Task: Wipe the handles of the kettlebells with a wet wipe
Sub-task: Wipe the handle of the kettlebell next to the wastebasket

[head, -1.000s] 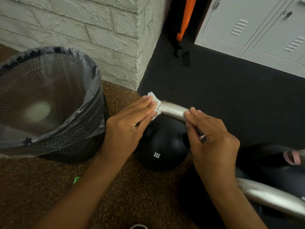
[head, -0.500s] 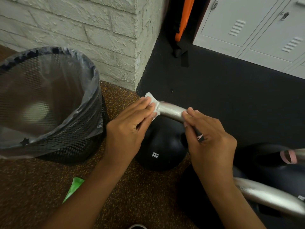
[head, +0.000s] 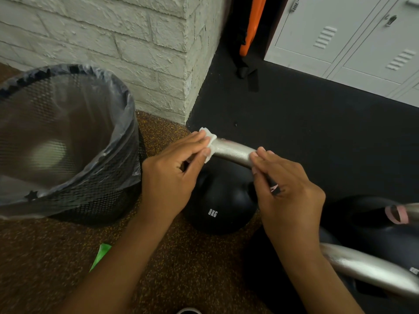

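A black 8KG kettlebell [head: 217,200] stands on the floor in the middle, and its silver handle [head: 233,150] arches over it. My left hand [head: 170,175] pinches a white wet wipe [head: 209,141] around the handle's left end. The right end of that handle is gripped by my right hand [head: 288,191]. A second kettlebell [head: 374,225] with a pink band on its handle sits at the right. Another silver handle [head: 367,268] crosses the lower right corner.
A black mesh waste bin [head: 63,141] with a clear liner stands at the left, against a white brick wall [head: 127,41]. Grey lockers [head: 351,37] line the back right. An orange object [head: 251,26] leans in the corner. A green packet [head: 101,254] lies by my left forearm.
Both hands stay on the handle. The wipe in my left hand has barely shifted at the handle's left end. More of the green packet shows by my left forearm.
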A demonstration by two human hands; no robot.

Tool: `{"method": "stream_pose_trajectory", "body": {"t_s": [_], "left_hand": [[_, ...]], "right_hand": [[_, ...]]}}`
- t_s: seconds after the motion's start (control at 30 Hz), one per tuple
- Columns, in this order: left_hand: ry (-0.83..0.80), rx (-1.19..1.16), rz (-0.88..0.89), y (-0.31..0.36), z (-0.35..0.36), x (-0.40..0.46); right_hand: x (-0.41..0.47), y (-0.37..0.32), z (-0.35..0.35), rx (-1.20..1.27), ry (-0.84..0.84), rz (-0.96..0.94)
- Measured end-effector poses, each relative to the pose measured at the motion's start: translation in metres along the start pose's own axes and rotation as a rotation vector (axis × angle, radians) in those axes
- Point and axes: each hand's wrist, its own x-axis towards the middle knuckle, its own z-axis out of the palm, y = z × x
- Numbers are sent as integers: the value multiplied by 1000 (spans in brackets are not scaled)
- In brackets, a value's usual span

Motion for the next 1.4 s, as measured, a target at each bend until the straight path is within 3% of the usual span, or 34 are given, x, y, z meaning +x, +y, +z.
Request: {"method": "stream_pose_trajectory", "body": {"t_s": [0.17,0.5,0.63,0.87,1.1,1.4], "left_hand": [[-193,-42,-193,-3,-13,26],[-628,-19,-282,-5,-14,77],[-718,-13,-273,1,-12,86],[-604,-49,-152,5,-9,69],[-352,32,193,0,-14,41],[-129,231,286,2,6,-6]], "right_hand": [[0,-1,0,3,-8,3],[1,-2,-2,-14,-27,6],[0,-1,-2,-12,-31,6],[1,0,-3,-5,-44,5],[0,1,-3,-6,-36,-5],[0,0,-1,-5,-25,-2]]}}
